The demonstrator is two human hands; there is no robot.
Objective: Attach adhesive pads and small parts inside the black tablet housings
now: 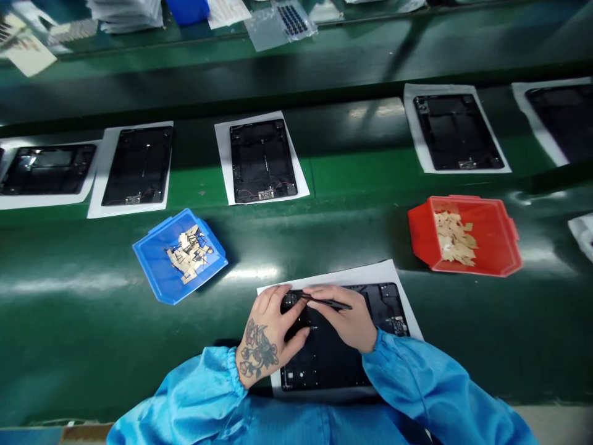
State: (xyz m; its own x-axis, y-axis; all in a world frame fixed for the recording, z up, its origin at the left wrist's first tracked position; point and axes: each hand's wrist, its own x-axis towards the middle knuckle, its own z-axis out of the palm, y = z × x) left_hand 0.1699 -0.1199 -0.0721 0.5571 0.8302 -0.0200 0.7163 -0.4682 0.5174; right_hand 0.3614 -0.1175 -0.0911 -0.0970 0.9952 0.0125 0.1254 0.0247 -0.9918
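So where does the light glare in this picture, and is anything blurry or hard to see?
Head view: pale glare streaks the green bench on both sides of the blue bin; head view, top left corner: the loose paper looks rather soft; head view, middle: the tip of the dark tool in the right hand is hard to make out against the black casing.
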